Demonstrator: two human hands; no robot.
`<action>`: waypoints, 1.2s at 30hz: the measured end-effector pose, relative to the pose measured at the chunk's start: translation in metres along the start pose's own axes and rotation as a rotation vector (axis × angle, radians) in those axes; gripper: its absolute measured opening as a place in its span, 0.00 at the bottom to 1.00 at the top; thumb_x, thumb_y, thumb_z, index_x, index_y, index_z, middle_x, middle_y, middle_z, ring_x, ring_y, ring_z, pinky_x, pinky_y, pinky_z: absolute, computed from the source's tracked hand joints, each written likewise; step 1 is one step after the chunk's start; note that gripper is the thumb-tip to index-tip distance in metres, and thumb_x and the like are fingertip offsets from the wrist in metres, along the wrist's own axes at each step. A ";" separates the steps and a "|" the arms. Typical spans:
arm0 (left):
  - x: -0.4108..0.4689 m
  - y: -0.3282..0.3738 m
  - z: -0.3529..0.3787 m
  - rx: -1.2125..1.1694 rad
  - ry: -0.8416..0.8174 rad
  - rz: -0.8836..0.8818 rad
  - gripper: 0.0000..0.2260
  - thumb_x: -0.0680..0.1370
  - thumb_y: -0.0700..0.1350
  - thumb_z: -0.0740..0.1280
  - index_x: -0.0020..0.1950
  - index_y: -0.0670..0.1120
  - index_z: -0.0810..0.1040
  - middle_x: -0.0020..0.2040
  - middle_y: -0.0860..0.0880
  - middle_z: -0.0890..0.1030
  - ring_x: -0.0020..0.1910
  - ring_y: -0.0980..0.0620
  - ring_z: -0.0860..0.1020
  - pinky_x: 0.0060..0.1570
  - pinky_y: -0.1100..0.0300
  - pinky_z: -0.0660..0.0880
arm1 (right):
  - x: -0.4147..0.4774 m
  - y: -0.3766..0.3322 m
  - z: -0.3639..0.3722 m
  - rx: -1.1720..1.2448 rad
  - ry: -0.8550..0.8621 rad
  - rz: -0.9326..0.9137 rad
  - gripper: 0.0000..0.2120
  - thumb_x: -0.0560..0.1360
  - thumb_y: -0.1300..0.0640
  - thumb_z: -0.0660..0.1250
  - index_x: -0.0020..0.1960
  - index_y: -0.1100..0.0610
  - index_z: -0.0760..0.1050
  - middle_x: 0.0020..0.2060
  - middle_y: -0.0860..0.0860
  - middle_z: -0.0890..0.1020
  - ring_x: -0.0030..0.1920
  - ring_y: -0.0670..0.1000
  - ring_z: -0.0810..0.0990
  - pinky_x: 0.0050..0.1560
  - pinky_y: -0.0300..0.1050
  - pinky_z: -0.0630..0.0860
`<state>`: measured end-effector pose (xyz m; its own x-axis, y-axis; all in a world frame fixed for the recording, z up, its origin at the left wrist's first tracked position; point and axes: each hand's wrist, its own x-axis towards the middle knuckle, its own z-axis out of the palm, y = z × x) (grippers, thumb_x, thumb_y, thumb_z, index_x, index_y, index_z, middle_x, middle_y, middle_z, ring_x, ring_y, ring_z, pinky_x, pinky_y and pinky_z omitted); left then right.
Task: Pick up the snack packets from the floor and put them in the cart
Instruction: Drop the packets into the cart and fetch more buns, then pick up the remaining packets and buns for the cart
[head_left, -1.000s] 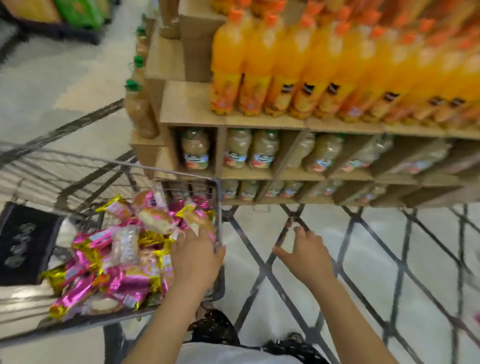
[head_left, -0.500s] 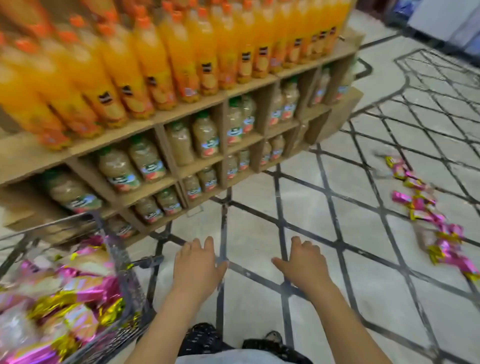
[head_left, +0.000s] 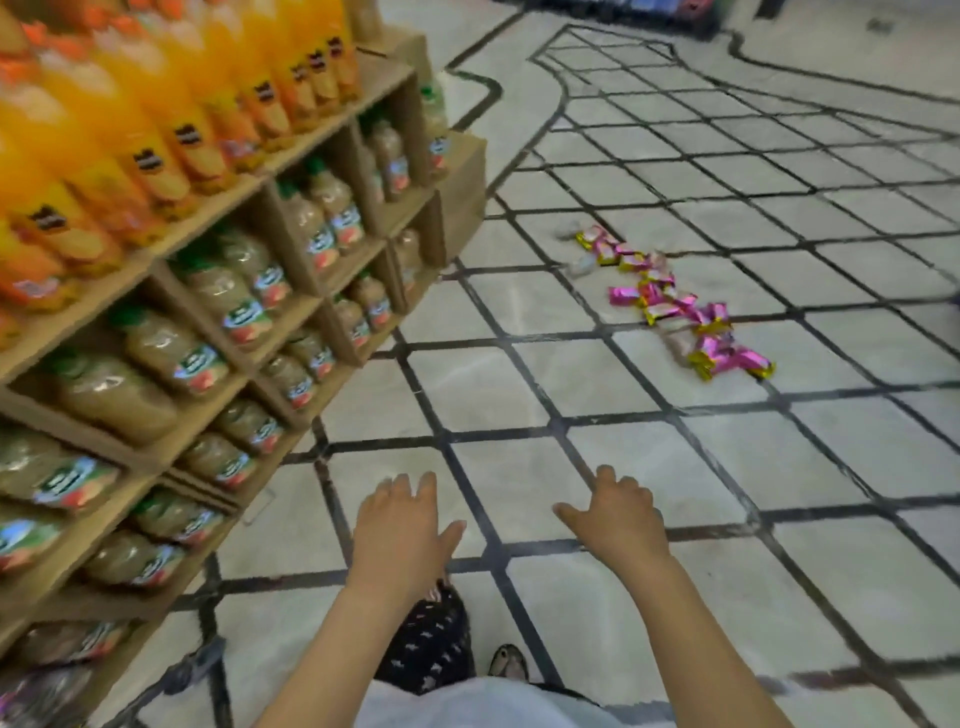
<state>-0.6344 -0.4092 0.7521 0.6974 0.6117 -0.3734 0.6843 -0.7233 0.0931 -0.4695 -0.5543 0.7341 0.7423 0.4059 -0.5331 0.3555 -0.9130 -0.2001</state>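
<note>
Several pink-and-gold snack packets (head_left: 675, 306) lie in a loose line on the tiled floor, far ahead and to the right of both hands. My left hand (head_left: 402, 530) hovers palm down over the floor with fingers spread, holding nothing. A short way to its right, my right hand (head_left: 615, 514) is also palm down and empty, fingers relaxed. Only a corner of the cart (head_left: 36, 696) shows at the bottom left edge, with blurred packets inside it.
A wooden shelf unit (head_left: 291, 208) fills the left side, with orange drink bottles (head_left: 156, 119) on top and brownish bottles (head_left: 244, 291) below. The pale floor (head_left: 519, 389) with dark diagonal lines stretches between me and the packets. My foot (head_left: 509, 662) shows below.
The view has swung right, away from the cart. My left hand has left the packets in the cart and is empty. The packets on the floor have come into view.
</note>
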 end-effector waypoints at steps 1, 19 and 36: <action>0.011 0.007 -0.002 0.011 -0.008 0.022 0.30 0.80 0.63 0.55 0.77 0.47 0.58 0.72 0.46 0.69 0.72 0.44 0.65 0.69 0.53 0.64 | 0.006 0.007 -0.002 0.016 -0.014 0.022 0.35 0.76 0.36 0.61 0.73 0.57 0.59 0.67 0.59 0.70 0.67 0.59 0.68 0.61 0.52 0.71; 0.290 0.137 -0.089 0.054 -0.043 0.379 0.30 0.80 0.63 0.57 0.76 0.46 0.61 0.69 0.46 0.71 0.68 0.45 0.69 0.65 0.54 0.66 | 0.175 0.051 -0.128 0.307 0.068 0.375 0.37 0.76 0.35 0.61 0.74 0.58 0.59 0.66 0.59 0.71 0.66 0.59 0.68 0.63 0.53 0.71; 0.391 0.412 -0.100 0.119 -0.092 0.539 0.29 0.79 0.63 0.58 0.74 0.46 0.63 0.68 0.45 0.73 0.67 0.45 0.70 0.62 0.52 0.70 | 0.275 0.270 -0.246 0.460 0.138 0.538 0.36 0.76 0.34 0.60 0.74 0.58 0.59 0.67 0.60 0.70 0.67 0.61 0.68 0.62 0.52 0.72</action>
<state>-0.0585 -0.4358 0.7367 0.9168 0.1182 -0.3815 0.2031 -0.9604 0.1906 -0.0302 -0.6791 0.7356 0.8231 -0.1307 -0.5526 -0.3320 -0.9003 -0.2814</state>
